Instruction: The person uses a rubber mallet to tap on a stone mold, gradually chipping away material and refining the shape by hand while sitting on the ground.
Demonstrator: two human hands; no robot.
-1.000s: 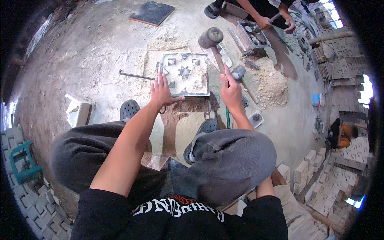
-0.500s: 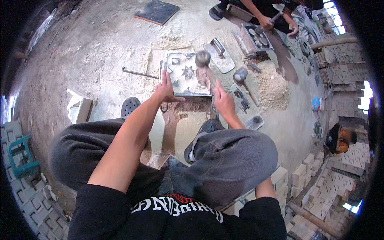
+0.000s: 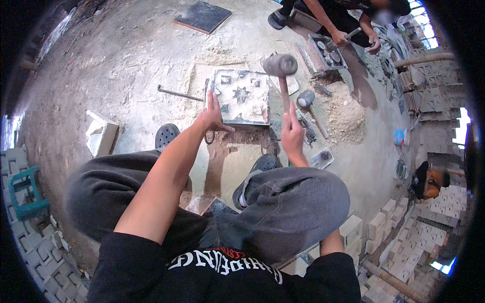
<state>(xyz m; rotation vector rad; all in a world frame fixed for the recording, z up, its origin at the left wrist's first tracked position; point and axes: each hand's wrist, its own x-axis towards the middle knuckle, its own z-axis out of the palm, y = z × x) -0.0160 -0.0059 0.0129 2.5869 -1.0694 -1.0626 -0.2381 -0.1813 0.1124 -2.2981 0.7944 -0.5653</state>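
Note:
My right hand (image 3: 293,134) is closed round the wooden handle of a mallet (image 3: 281,65). The mallet's dark, slightly blurred head is raised beyond the right side of a square mould (image 3: 247,122). Pale powder lies in the mould around a dark star and smaller corner shapes. At the mould's left edge my left hand (image 3: 214,118) lies with fingers stretched along the frame and thumb out by the near corner; it holds nothing. A second mallet (image 3: 306,99) lies on the floor to the right. Behind the raised mallet, a flat plate is partly hidden.
A thin metal rod (image 3: 179,94) lies left of the mould. Heaped powder (image 3: 346,118) is at the right. Farther off, a co-worker's hand (image 3: 339,37) grips a handle near another mould (image 3: 328,53). A dark square board (image 3: 203,16) lies at the back.
My right hand has moved right, and the mallet has swung up and away from the mould, uncovering its right side. My left hand stays at the mould's left edge.

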